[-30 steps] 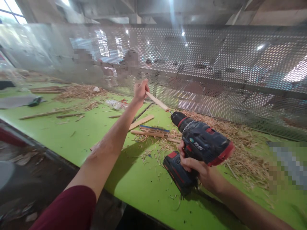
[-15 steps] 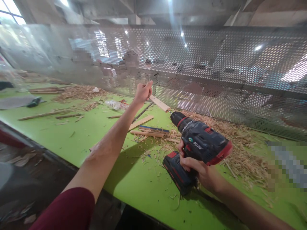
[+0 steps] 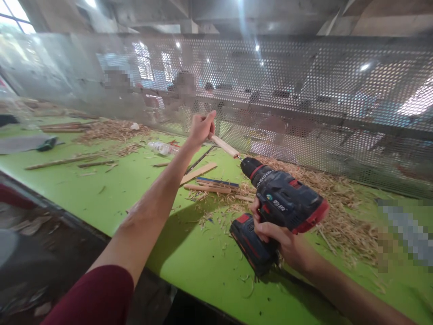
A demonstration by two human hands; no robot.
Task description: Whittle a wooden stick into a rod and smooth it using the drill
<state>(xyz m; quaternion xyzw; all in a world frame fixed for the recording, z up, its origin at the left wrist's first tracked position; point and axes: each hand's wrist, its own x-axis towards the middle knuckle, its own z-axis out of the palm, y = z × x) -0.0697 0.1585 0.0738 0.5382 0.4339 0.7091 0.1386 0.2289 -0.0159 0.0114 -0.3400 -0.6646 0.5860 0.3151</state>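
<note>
My left hand (image 3: 202, 127) is closed around the far end of a narrow light wooden strip (image 3: 223, 145), held up above the table. The strip slants down to the right, and its near end meets the bit of a black and red cordless drill (image 3: 287, 196). My right hand (image 3: 270, 225) is wrapped round the drill's handle, above its battery pack. Under the strip, a flat wooden slat (image 3: 199, 174), a rounded wooden stick (image 3: 208, 188) and a blue strip (image 3: 219, 182) lie on the green table (image 3: 115, 192).
Curly wood shavings (image 3: 348, 221) are heaped at the right, with another pile (image 3: 108, 132) at the back left. A clear plastic bottle (image 3: 164, 148) lies behind my left forearm. Long sticks (image 3: 64, 161) rest at the left. A perforated metal screen (image 3: 287, 99) borders the table's back; people show dimly behind it.
The wooden strip has turned about its length in my left hand, so it shows a narrower face. The drill and my right hand have hardly moved.
</note>
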